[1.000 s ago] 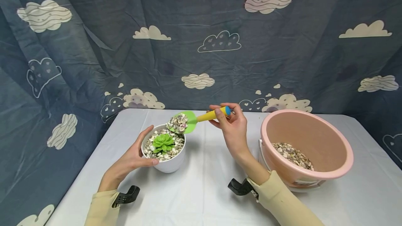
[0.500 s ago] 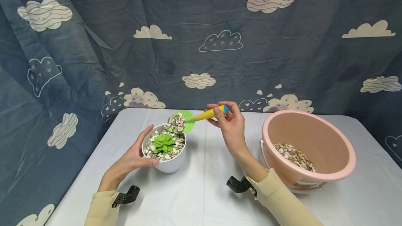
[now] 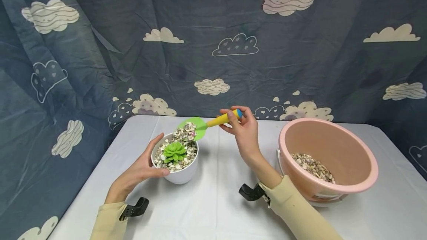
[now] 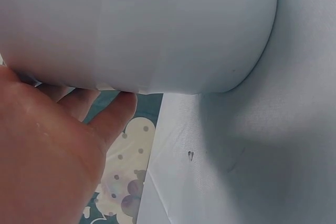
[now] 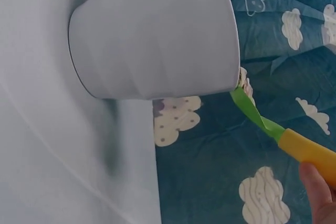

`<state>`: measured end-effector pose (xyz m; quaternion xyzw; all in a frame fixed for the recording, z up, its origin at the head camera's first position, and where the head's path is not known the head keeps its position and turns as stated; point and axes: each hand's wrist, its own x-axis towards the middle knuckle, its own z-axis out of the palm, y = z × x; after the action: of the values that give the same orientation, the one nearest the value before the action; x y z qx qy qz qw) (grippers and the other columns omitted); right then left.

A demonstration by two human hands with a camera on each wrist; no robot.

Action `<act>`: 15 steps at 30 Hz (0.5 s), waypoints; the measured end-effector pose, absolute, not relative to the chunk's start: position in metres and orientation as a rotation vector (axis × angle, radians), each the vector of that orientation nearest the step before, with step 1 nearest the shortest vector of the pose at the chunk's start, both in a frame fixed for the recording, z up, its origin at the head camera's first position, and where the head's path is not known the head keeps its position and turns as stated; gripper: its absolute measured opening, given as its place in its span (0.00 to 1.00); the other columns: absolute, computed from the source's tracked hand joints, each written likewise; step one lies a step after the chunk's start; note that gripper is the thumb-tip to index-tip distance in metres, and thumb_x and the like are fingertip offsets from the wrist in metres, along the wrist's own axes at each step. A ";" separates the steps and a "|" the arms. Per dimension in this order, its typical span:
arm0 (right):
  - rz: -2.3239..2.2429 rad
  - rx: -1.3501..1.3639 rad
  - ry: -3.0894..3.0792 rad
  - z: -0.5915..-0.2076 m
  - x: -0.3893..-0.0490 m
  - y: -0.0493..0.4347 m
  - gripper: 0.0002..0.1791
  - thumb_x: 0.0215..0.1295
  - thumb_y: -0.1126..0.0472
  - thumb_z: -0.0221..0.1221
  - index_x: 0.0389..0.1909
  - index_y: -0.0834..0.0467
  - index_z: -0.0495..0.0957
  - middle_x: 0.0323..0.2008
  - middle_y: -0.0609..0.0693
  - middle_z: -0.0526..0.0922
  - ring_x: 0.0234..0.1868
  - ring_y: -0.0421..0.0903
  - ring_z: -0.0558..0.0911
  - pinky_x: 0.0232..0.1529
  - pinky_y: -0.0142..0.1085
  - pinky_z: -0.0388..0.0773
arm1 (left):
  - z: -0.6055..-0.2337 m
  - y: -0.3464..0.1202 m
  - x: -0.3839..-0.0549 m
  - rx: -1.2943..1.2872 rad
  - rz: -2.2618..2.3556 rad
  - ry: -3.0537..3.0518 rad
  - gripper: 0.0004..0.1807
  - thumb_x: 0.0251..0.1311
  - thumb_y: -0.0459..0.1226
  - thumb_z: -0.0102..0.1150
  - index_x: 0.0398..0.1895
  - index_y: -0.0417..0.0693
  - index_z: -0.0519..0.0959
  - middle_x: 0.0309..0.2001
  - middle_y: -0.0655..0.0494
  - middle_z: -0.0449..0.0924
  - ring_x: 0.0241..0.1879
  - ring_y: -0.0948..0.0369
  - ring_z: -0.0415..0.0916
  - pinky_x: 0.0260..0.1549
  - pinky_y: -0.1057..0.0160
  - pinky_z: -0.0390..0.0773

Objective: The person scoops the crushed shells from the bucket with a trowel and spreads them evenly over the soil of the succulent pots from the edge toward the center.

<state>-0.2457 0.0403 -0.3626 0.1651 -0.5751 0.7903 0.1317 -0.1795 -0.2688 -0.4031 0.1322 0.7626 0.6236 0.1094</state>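
A white flower pot (image 3: 181, 177) stands upright on the table, filled with small pale shells around a green artificial-looking succulent (image 3: 174, 152). My left hand (image 3: 141, 169) holds the pot's left side, thumb at the near rim and fingers round the far side. In the left wrist view those fingers (image 4: 118, 114) lie along the pot wall. With my right hand (image 3: 246, 134) I grip the yellow handle of a small toy shovel (image 3: 200, 126). Its green blade tilts down over the pot's far right rim, and a heap of shells (image 3: 187, 130) spills from it. From the side, the blade (image 5: 252, 111) meets the rim.
To the right stands a large pink bucket (image 3: 340, 147) with more shells (image 3: 313, 167) at the bottom and a white handle hanging outside. A white cloth covers the table (image 3: 207, 210). Behind it hangs a dark curtain (image 3: 186, 62) printed with clouds.
My right hand has shifted slightly left and up, tilting the shovel further. Shells have slid down the blade into the pot, baring more green. My left hand stays on the pot.
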 end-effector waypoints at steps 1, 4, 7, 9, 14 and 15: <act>2.311 0.452 -1.660 -0.363 -0.246 0.041 0.16 0.71 0.59 0.58 0.51 0.64 0.67 0.49 0.64 0.82 0.48 0.60 0.83 0.42 0.46 0.81 | -0.403 -0.269 -0.180 0.390 1.834 2.241 0.60 0.46 0.36 0.75 0.79 0.65 0.46 0.77 0.47 0.35 0.72 0.44 0.47 0.65 0.42 0.50; 2.362 0.388 -1.627 -0.364 -0.247 0.043 0.19 0.70 0.58 0.59 0.52 0.66 0.67 0.49 0.64 0.82 0.47 0.58 0.84 0.42 0.46 0.81 | -0.403 -0.269 -0.180 0.391 1.830 2.240 0.60 0.47 0.36 0.75 0.79 0.65 0.45 0.77 0.47 0.36 0.71 0.44 0.47 0.64 0.44 0.53; 2.402 0.346 -1.590 -0.363 -0.247 0.045 0.20 0.70 0.58 0.59 0.52 0.67 0.66 0.49 0.65 0.82 0.46 0.58 0.84 0.42 0.47 0.81 | -0.403 -0.269 -0.180 0.393 1.826 2.235 0.60 0.48 0.36 0.74 0.79 0.65 0.45 0.77 0.46 0.36 0.71 0.44 0.49 0.63 0.50 0.58; 2.416 0.330 -1.571 -0.362 -0.246 0.047 0.20 0.69 0.58 0.60 0.52 0.67 0.67 0.48 0.65 0.82 0.45 0.58 0.85 0.41 0.48 0.81 | -0.403 -0.269 -0.180 0.394 1.826 2.232 0.60 0.48 0.36 0.74 0.79 0.64 0.45 0.77 0.46 0.36 0.71 0.44 0.50 0.62 0.53 0.60; 2.380 0.318 -1.595 -0.358 -0.243 0.052 0.22 0.67 0.57 0.63 0.51 0.67 0.68 0.46 0.63 0.83 0.44 0.57 0.85 0.40 0.48 0.82 | -0.403 -0.269 -0.180 0.392 1.816 2.244 0.60 0.48 0.36 0.74 0.79 0.65 0.45 0.77 0.47 0.36 0.71 0.44 0.49 0.62 0.51 0.58; 2.363 0.323 -1.610 -0.357 -0.242 0.053 0.23 0.67 0.56 0.63 0.51 0.68 0.68 0.46 0.63 0.84 0.44 0.57 0.85 0.40 0.48 0.82 | -0.402 -0.269 -0.180 0.391 1.811 2.250 0.60 0.48 0.36 0.74 0.79 0.65 0.45 0.77 0.47 0.36 0.71 0.44 0.49 0.62 0.50 0.58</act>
<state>-0.2417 0.0532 -0.3572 0.1113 -0.5546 0.8140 0.1317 -0.1799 -0.2687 -0.4025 0.1332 0.7671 0.6172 0.1133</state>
